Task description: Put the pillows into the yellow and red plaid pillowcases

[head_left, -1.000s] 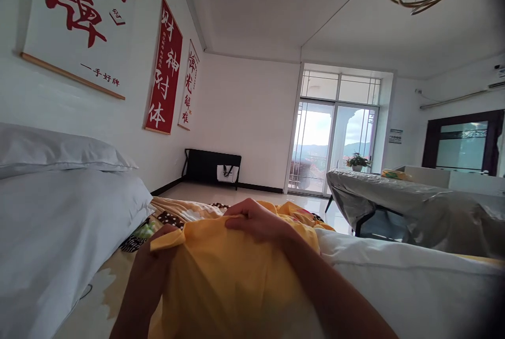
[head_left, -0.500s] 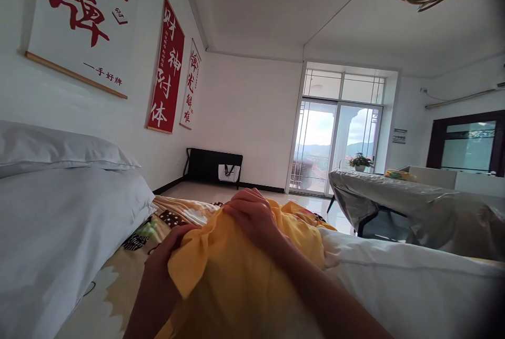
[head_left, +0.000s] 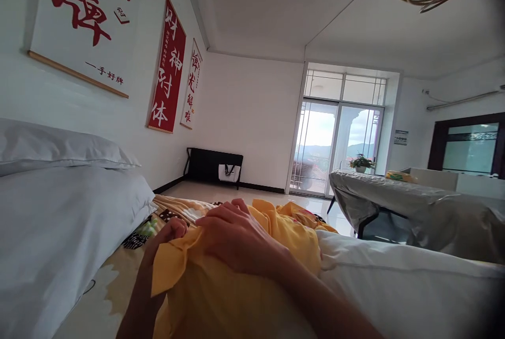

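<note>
A bunched yellow cloth (head_left: 221, 297) is heaped on the bed before me, one corner folded out at its left. My left hand (head_left: 173, 231) is at that left edge, fingers curled against the cloth by the corner. Across the top of the cloth lies my right hand (head_left: 232, 231), its fingers bent over a fold close to the left hand. To the right, a white pillow-like piece (head_left: 394, 281) with a seam meets the cloth; where one passes under the other I cannot tell. Both hands' fingertips are partly hidden.
White pillows (head_left: 71, 207) are stacked at the left on a patterned bed sheet (head_left: 106, 286). Beyond the bed stand a black folded frame (head_left: 205, 165) with a white bag (head_left: 229, 172), a plastic-covered table (head_left: 379, 186) and a chair (head_left: 382, 226). Glass doors (head_left: 335, 139) are at the back.
My right hand has moved left and slightly down over the yellow cloth, nearer my left hand. The folded corner has shifted left, and the left hand's curled fingers now show above it.
</note>
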Demonstrator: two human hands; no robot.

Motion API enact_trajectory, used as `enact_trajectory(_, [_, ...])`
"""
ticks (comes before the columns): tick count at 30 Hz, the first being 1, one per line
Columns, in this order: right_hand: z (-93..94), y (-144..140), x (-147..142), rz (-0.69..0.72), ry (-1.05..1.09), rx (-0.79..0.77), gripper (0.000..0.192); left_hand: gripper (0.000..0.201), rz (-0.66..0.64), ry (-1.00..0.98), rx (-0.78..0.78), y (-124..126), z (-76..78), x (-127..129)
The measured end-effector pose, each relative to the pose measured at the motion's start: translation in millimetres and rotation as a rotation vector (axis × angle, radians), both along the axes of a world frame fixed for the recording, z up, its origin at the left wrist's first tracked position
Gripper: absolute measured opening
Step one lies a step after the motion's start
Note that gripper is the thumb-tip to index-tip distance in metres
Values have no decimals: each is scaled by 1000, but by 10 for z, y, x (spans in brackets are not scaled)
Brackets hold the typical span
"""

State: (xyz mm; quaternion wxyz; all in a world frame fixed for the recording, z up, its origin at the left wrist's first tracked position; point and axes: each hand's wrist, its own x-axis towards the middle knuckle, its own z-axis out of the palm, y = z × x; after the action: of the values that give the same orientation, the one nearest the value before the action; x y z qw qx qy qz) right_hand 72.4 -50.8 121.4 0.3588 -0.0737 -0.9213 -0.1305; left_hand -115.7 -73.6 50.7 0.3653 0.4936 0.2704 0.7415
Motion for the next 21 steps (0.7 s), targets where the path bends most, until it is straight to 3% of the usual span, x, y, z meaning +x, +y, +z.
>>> enact_trajectory(2, [-40, 18, -55, 43, 48, -8, 15, 34, 6, 85, 11, -70, 29, 35])
enact_trajectory(5, [-62, 37, -96, 93, 185, -130, 16, 27, 51, 225, 40, -238, 36, 156])
enact_trajectory(8, [-44, -4, -92, 91, 230, -207, 19, 9, 267, 331, 81, -375, 22, 270])
enact_trajectory(12, [-18, -68, -83, 96, 185, -77, 21, 24, 506, 397, 121, -477, 48, 315])
enact_trajectory(14, [-9, -85, -88, 91, 192, 24, 22, 19, 500, 406, 105, -505, 69, 302])
enact_trajectory(16, [-3, -100, -92, 89, 259, 66, 22, 17, 411, 372, 53, -509, 66, 286])
enact_trajectory(19, [-10, -111, -86, 74, 344, 10, 22, 17, 273, 254, 2, -445, -21, 266])
enact_trajectory(21, [-22, -104, -77, 32, 353, -105, 22, 24, 312, 139, -26, -357, -129, 245])
